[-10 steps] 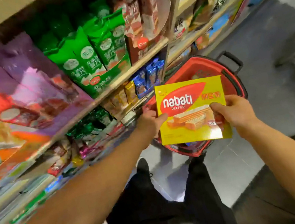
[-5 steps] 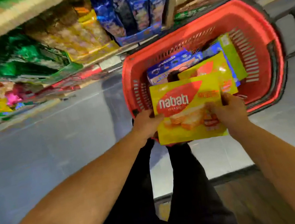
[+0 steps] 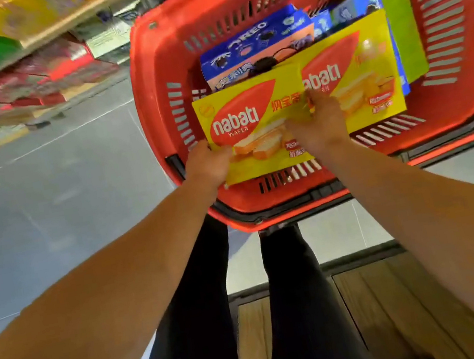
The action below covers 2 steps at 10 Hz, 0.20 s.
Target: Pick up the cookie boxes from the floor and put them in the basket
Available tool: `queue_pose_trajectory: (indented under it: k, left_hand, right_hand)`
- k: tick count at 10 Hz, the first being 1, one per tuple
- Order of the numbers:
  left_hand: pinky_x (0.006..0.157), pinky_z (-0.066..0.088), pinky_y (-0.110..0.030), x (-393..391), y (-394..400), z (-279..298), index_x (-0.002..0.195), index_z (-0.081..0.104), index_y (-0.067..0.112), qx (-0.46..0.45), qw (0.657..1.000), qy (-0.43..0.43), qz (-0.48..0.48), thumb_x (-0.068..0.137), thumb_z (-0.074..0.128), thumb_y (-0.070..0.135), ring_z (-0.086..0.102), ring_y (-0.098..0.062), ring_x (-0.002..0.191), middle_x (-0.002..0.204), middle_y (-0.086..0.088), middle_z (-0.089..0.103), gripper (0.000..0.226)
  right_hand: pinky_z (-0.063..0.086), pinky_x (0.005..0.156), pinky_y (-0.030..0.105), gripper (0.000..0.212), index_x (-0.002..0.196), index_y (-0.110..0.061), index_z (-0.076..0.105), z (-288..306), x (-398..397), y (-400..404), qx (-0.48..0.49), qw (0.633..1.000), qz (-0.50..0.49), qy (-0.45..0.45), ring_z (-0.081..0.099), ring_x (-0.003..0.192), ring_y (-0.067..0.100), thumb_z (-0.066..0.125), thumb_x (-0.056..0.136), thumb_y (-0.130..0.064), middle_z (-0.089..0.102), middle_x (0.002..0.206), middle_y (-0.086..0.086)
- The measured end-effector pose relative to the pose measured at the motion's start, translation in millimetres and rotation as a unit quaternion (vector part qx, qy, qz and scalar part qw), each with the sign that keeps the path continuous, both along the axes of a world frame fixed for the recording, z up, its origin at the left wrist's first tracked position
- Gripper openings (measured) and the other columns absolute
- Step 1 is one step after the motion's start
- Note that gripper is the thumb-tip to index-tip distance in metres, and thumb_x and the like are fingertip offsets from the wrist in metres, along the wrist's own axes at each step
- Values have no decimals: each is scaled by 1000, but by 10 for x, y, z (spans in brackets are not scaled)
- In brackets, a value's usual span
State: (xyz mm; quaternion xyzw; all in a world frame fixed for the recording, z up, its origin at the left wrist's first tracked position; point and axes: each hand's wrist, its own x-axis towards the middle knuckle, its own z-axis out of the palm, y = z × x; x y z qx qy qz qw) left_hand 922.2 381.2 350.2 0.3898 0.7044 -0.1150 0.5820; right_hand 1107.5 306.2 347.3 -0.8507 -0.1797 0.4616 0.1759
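Observation:
A yellow Nabati wafer box (image 3: 251, 120) lies inside the red basket (image 3: 156, 77), against its near wall. My left hand (image 3: 211, 161) grips the box's lower left corner. My right hand (image 3: 319, 124) rests on its right edge, fingers over the face. Beside it to the right lies a second yellow Nabati box (image 3: 361, 70). Behind them sit a blue Oreo box (image 3: 253, 41), another blue box (image 3: 357, 7) and a green box (image 3: 400, 20).
The basket stands on the grey floor (image 3: 59, 193) in front of my feet. Shelves with snack packs (image 3: 22, 68) run along the upper left. A wooden floor strip (image 3: 392, 310) lies at the bottom right.
My hands have lowered the wafer box from above the near rim down into the basket. The view has moved closer and tilted down over the basket.

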Motion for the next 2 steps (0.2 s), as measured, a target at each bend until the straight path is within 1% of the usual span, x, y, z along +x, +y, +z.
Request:
queue_pose_trajectory:
  k: [1, 2]
  left_hand:
    - [89, 54, -48, 34, -59, 66, 105, 68, 22, 7, 1000, -22, -21, 69, 66, 32, 66, -28, 101, 105, -5, 71, 38]
    - [90, 54, -43, 58, -66, 283, 110, 68, 20, 43, 995, -27, -81, 78, 64, 29, 66, -23, 99, 105, -2, 71, 34]
  right_hand:
    - [41, 90, 33, 47, 122, -8, 55, 46, -71, -111, 33, 999, 34, -3, 50, 117, 31, 67, 78, -18, 56, 122, 14]
    - [34, 82, 25, 49, 127, -11, 53, 258, -124, -229, 30, 999, 37, -24, 46, 118, 29, 68, 81, -21, 53, 122, 12]
